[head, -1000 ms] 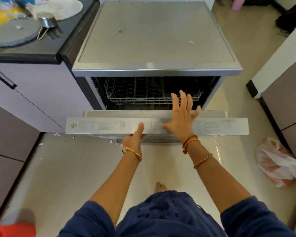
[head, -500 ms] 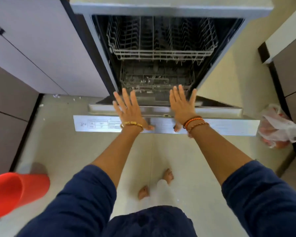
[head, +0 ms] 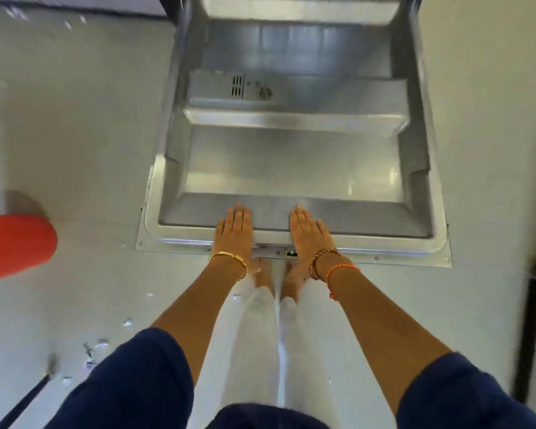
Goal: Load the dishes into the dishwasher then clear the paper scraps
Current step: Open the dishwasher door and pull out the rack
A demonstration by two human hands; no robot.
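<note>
Now, door (head: pixel 294 156) laid flat, both hands pressing its near lip.

Flat on the near edge of the door: left hand (head: pixel 234 232) and right hand (head: pixel 307 235), fingers straight, grasping nothing, palms down just beside each other. No dishes anywhere in view, so loading not yet begun; racks out of sight beyond the far edge. Paper scraps (head: pixel 96 346) scattered on the floor (head: pixel 74 134) near left, more specks far left by the cabinet base. Red bin (head: pixel 12 246) at the left edge, well apart from the door. Likely risks: leaning too much weight on the open door and straining its hinges; bare feet tucked just under the near edge, liable to knock against the metal lip when stepping; scraps underfoot perhaps slippery or carried about while fetching dishes; blurred view hiding whether the door sits fully down.
</note>
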